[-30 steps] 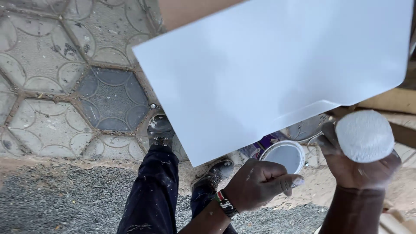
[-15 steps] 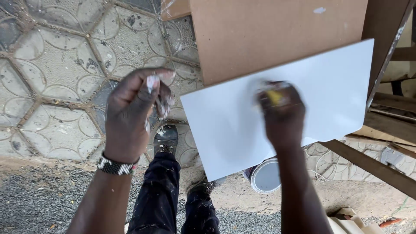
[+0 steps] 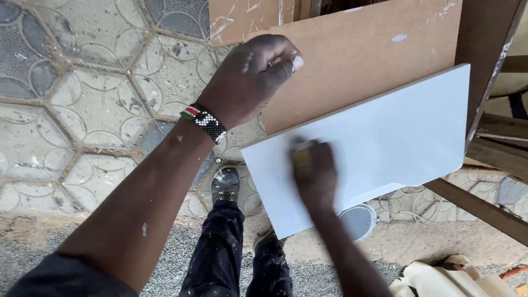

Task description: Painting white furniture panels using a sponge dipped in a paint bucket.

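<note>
Pressed right hand [image 3: 313, 168] rubs smooth white board [image 3: 385, 143]; left hand [image 3: 247, 77] fisted.

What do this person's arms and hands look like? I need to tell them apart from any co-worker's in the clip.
Both forearms are bare, no gloves. The left hand has white paint smears on the fingertips, and its wrist wears a beaded bracelet in black, white, red and green. The right hand is motion-blurred; no wristwear shows.
</note>
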